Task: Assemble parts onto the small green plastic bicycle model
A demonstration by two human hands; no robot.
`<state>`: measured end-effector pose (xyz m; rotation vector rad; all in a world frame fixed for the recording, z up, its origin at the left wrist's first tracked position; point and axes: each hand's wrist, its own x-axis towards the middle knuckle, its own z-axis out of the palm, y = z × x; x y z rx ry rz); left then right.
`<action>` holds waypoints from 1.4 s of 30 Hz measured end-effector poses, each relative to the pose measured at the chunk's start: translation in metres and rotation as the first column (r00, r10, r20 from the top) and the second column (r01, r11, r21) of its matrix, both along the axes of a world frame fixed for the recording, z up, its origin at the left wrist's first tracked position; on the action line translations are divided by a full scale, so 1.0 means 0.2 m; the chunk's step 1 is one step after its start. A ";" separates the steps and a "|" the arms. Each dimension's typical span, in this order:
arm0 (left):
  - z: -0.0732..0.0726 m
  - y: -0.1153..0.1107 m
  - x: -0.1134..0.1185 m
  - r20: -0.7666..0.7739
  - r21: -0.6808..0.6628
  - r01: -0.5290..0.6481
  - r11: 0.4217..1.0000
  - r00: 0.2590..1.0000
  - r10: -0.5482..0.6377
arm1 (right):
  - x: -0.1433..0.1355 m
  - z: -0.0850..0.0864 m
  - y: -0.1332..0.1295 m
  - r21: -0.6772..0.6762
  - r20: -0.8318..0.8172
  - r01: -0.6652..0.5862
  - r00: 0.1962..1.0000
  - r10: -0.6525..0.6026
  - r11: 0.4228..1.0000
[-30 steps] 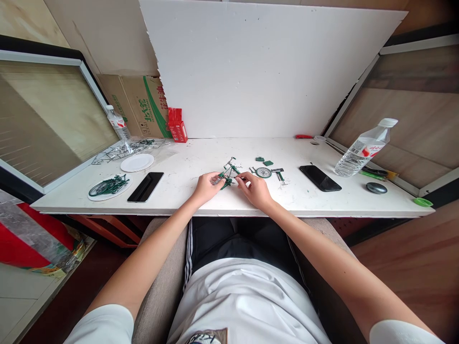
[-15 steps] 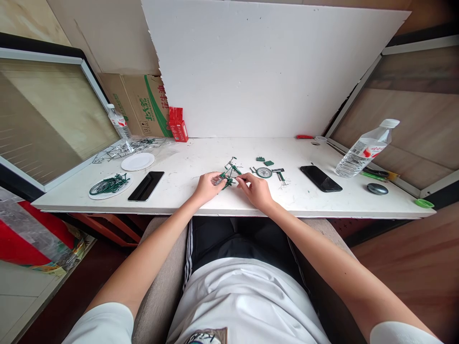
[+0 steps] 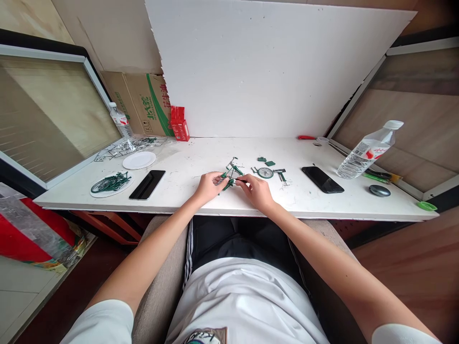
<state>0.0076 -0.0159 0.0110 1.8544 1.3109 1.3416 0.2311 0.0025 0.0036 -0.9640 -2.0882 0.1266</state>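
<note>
A partly built green model bicycle (image 3: 232,169) stands tilted over the table near its front edge, its handlebar end pointing away from me. My left hand (image 3: 211,185) is closed on the lower left part of it, fingers covering much of that side. From the right, my right hand (image 3: 255,189) pinches a thin dark piece (image 3: 241,180) against the bicycle's lower part; its exact kind is too small to tell. Just right of my hands lie a loose spoked wheel (image 3: 266,173), a green frame part (image 3: 279,175) and two small green blocks (image 3: 269,163).
On the left are a phone (image 3: 147,185), a white plate of green parts (image 3: 93,193), a bare white plate (image 3: 139,160) and part sprues (image 3: 122,150). A second phone (image 3: 322,179), a water bottle (image 3: 369,152) and a dark oval object (image 3: 379,190) stand right.
The right fingertips have shifted slightly, and the thin dark piece now shows between them. My left hand keeps its hold; the camera view has moved a little.
</note>
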 end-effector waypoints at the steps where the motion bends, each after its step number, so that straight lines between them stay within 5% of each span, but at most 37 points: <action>1: 0.00 0.00 0.00 0.002 0.003 0.001 1.000 1.000 -0.001 | 0.00 0.00 0.00 0.015 0.016 0.005 1.000 -0.006 1.000; 20: 0.00 -0.01 0.05 0.102 0.046 -0.059 0.997 0.993 0.054 | 0.00 0.03 -0.04 0.140 0.172 -0.039 0.985 0.015 0.989; 42: 0.02 -0.07 0.10 0.071 0.105 -0.067 0.992 0.996 0.060 | 0.00 0.01 -0.01 0.199 0.195 0.119 0.968 -0.158 0.973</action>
